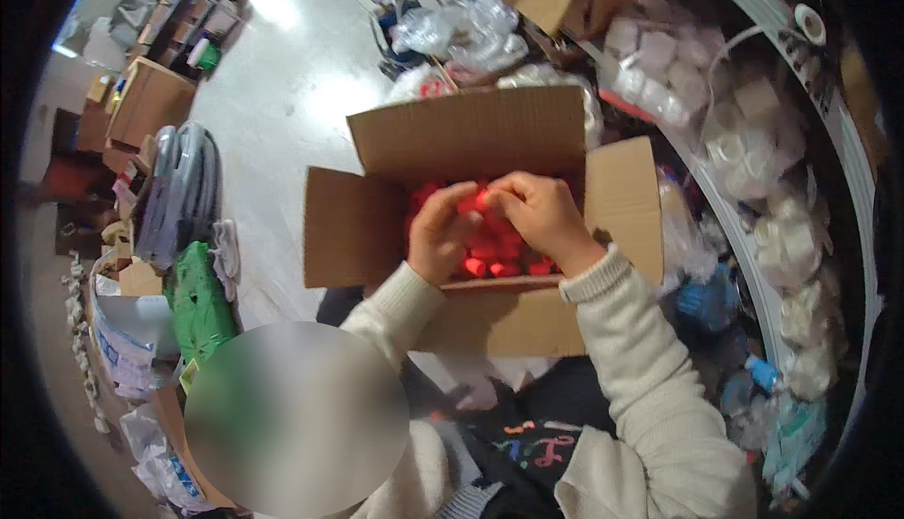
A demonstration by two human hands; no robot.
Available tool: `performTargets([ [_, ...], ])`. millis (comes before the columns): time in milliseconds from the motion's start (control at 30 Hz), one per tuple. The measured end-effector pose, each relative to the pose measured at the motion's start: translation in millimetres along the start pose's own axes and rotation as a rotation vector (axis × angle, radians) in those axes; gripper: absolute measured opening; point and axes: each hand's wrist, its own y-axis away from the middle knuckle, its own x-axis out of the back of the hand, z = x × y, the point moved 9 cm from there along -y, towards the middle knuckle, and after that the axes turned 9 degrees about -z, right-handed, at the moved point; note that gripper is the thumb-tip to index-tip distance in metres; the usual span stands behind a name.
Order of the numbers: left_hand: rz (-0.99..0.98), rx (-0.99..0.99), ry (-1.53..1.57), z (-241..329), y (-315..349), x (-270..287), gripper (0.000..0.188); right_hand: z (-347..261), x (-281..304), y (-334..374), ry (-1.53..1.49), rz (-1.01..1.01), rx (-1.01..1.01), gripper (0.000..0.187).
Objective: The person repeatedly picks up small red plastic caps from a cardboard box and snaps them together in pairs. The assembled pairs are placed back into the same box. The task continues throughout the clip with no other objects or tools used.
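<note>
Left of the left grip (438, 236): a grey bundle of long, rounded pieces (174, 194), with a green sack (198, 298) adjacent on the near side. Farther out, beyond the bundle: a brown carton (155, 100). Grey floor (268, 133) extends between. Forward of both grips: crumpled clear plastic bags (461, 29). Right of the right grip (541, 213): bagged pale pieces (659, 53); nearer side, a blue bag (706, 302).

Matt cardboard box (466, 135); red pieces (476, 266) (plastic-looking); knitted sleeves (645, 364); glossy floor (273, 133).
</note>
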Motion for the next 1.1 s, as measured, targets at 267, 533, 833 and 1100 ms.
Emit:
performTargets([
  [267,-0.05,0.266,0.35,-8,1,-6,0.032,-5,-1,2,-0.139,0.068,0.006,0.025],
  [533,-0.098,0.277,0.34,-10,0,-14,0.031,10,-1,0,-0.023,-0.051,-0.155,0.021],
  [833,-0.097,0.284,0.381,-20,2,-13,0.03,-1,-1,1,0.135,-0.069,-0.057,0.03],
  [1100,-0.128,0.307,0.427,-17,1,-16,0.03,3,1,1,0.118,-0.03,-0.014,0.04],
])
